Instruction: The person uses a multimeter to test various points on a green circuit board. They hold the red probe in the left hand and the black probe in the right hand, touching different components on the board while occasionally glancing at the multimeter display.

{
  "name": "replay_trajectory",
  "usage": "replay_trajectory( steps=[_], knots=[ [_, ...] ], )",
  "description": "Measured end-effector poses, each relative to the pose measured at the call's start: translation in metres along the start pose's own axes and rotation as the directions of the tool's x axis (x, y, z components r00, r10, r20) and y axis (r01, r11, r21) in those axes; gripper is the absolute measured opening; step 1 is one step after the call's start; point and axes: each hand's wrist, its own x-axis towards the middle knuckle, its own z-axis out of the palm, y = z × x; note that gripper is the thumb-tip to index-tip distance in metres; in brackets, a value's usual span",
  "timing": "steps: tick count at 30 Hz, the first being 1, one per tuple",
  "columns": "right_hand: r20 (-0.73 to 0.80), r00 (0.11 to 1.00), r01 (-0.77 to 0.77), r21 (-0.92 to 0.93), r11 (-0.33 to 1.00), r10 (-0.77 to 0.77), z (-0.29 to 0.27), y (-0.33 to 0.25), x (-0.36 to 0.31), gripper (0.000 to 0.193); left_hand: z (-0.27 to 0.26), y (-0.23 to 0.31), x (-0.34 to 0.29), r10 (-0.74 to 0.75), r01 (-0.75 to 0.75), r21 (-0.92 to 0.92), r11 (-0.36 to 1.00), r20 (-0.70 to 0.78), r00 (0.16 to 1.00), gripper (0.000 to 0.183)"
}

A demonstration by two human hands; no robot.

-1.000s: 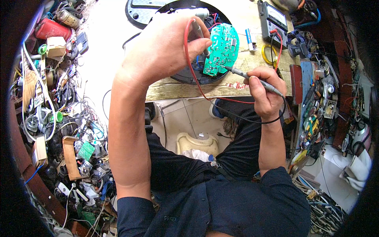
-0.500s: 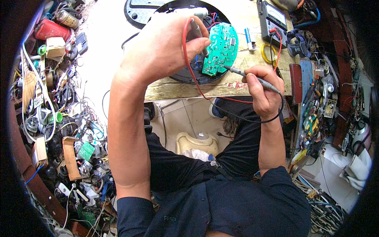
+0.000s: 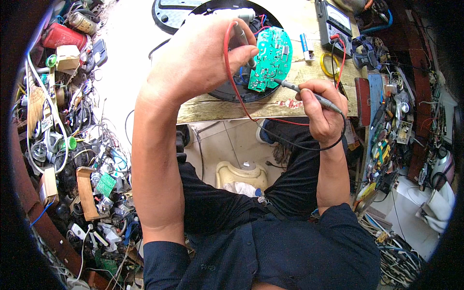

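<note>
A green circuit board (image 3: 273, 57) is tilted up over a round black housing (image 3: 223, 91) on the wooden bench. My left hand (image 3: 205, 58) is closed around a grey test probe with a red lead (image 3: 227, 60); the probe's tip end is at the board's left side. Part of the housing is hidden behind this hand. My right hand (image 3: 323, 108) pinches a second grey test probe (image 3: 309, 95) with a black lead, and its tip meets the lower part of the board. Both leads trail toward the right, where an analog multimeter (image 3: 337, 21) has red and black plugs in it.
Right of the board are a small blue-and-white box (image 3: 306, 47) and a yellow ring-shaped coil (image 3: 329, 65). Piles of cables and electronic parts (image 3: 96, 159) fill the left side. More parts crowd the right (image 3: 386, 130). A cream stool (image 3: 241, 175) stands between my legs.
Almost nothing differs. The board has tilted very slightly, and both probes stay at about the same places on it.
</note>
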Motion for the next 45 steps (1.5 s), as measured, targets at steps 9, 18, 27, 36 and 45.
replay_trajectory(
  steps=[9,18,27,36,45],
  knots=[
    [0.005,1.0,-0.015,-0.021,1.0,0.015,0.0,-0.001,0.0,0.012,0.001,0.003,-0.002,-0.103,0.112,-0.189,0.976,0.055,0.993,0.017],
    [-0.002,1.0,-0.007,-0.019,1.0,0.007,0.001,0.001,0.0,0.012,0.0,0.0,-0.001,-0.061,0.064,-0.09,0.994,0.035,0.998,0.016],
    [-0.02,0.996,0.09,0.0,0.996,-0.09,0.002,0.01,0.001,0.009,0.0,0.001,0.0,-0.041,0.041,-0.005,0.999,0.02,0.999,0.021],
    [0.011,0.993,0.121,-0.015,0.993,-0.121,0.001,0.006,0.005,0.009,0.004,-0.001,-0.003,-0.017,0.016,-0.057,0.998,-0.032,0.999,0.015],
    [0.01,0.993,0.121,-0.029,0.992,-0.121,0.0,0.005,0.004,0.01,0.004,0.0,-0.001,0.002,-0.003,-0.044,0.999,-0.026,1.0,0.014]
  ],
)
